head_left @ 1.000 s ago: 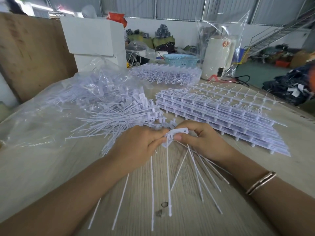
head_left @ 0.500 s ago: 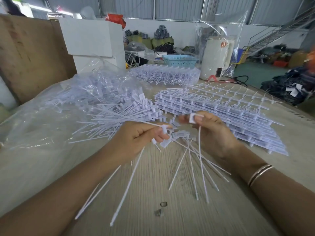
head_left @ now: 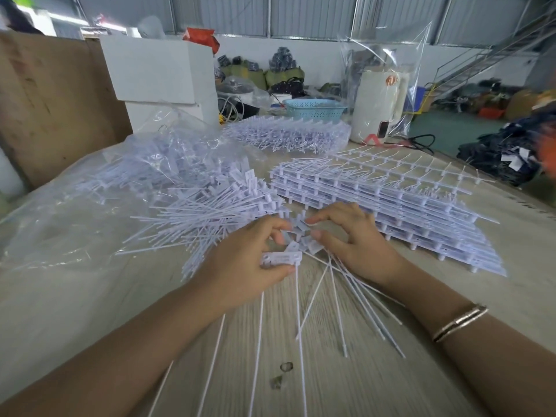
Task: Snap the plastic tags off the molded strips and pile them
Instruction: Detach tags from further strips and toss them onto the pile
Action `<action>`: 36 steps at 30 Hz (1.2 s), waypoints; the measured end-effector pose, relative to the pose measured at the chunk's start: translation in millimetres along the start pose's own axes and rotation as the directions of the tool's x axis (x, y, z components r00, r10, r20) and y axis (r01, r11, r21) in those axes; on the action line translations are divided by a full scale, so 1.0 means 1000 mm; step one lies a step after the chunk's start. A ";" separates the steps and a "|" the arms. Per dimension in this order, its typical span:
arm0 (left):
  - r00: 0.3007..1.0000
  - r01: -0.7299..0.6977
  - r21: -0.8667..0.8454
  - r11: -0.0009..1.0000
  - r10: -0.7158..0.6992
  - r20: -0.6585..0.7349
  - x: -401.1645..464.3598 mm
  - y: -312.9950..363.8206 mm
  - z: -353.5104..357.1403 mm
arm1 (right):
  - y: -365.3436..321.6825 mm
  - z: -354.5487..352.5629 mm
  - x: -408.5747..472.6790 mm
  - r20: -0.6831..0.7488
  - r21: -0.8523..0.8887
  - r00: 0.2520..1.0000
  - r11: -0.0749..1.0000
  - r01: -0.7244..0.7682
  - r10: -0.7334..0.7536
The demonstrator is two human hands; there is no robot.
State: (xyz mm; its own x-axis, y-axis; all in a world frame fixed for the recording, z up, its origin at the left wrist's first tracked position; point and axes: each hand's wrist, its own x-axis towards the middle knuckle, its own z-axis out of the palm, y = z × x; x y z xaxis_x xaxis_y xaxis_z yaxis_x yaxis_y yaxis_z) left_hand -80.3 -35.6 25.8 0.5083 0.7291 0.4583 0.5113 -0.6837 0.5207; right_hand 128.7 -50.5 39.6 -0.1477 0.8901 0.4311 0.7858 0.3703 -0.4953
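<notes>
Gripping a bunch of white tags (head_left: 281, 257) by their heads, the left hand (head_left: 240, 266) meets the right hand (head_left: 355, 239), which pinches another tag head. Left of the hands lies the loose pile (head_left: 210, 212); right, stacked molded strips (head_left: 391, 206). Long tails could tangle or scatter. Beyond the pile, a clear bag (head_left: 168, 158) holds tags.

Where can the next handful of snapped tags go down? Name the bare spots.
Bare wood lies left of the left hand, between the loose tag pile and the table's near edge. Another patch lies right of the right hand, beyond the stacked strips. Crowded: between both hands, and the bagged tags behind.
</notes>
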 end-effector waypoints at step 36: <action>0.998 0.038 -0.084 0.996 -0.033 0.051 0.002 0.004 -0.008 | -0.013 0.007 -0.007 -0.035 0.148 0.989 0.978 0.147 -0.143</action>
State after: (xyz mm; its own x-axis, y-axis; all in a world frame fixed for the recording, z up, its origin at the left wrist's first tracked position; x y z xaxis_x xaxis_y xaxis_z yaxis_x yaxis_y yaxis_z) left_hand -82.8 -36.8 34.9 0.5257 0.7491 0.4031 0.4700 -0.6508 0.5963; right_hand 115.2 -59.7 38.0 -0.2378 0.8182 0.5235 0.6578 0.5322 -0.5329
